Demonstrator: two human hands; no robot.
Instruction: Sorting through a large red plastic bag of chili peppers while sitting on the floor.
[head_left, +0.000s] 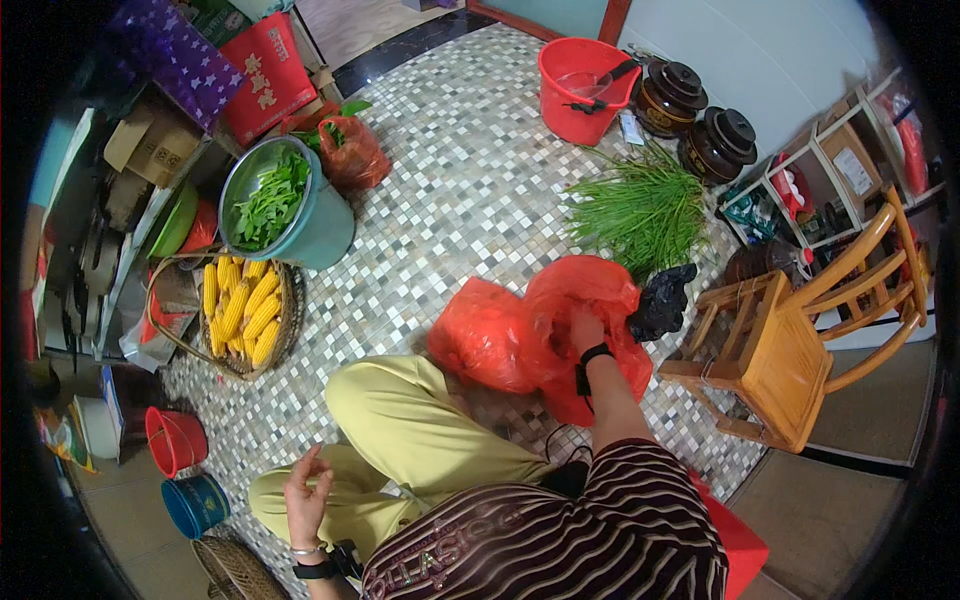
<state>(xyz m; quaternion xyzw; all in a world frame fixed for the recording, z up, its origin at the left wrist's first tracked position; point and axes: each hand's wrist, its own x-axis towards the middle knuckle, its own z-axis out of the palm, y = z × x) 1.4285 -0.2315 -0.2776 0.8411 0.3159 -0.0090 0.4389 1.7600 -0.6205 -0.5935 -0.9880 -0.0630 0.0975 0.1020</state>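
My right hand (587, 330) reaches down into the mouth of a red plastic bag (555, 300) on the tiled floor; its fingers and whatever they touch are hidden inside. Beside it on the left stands a second, bulging red plastic bag (480, 334). A crumpled black plastic bag (662, 302) lies against the right side of the first bag. Long green stalks (637, 206), chives or scallions, are spread just beyond. Raised over my knee, my left hand (306, 491) holds nothing, its fingers apart and slightly bent.
Left are a wicker basket (289, 330) of yellow corn cobs (238, 304), and a teal bucket (330, 232) bearing a metal basin (227, 196) of leafy greens (274, 202). A red bucket (574, 112) and dark lidded jars (664, 101) stand ahead. A wooden chair (787, 367) is close on the right.
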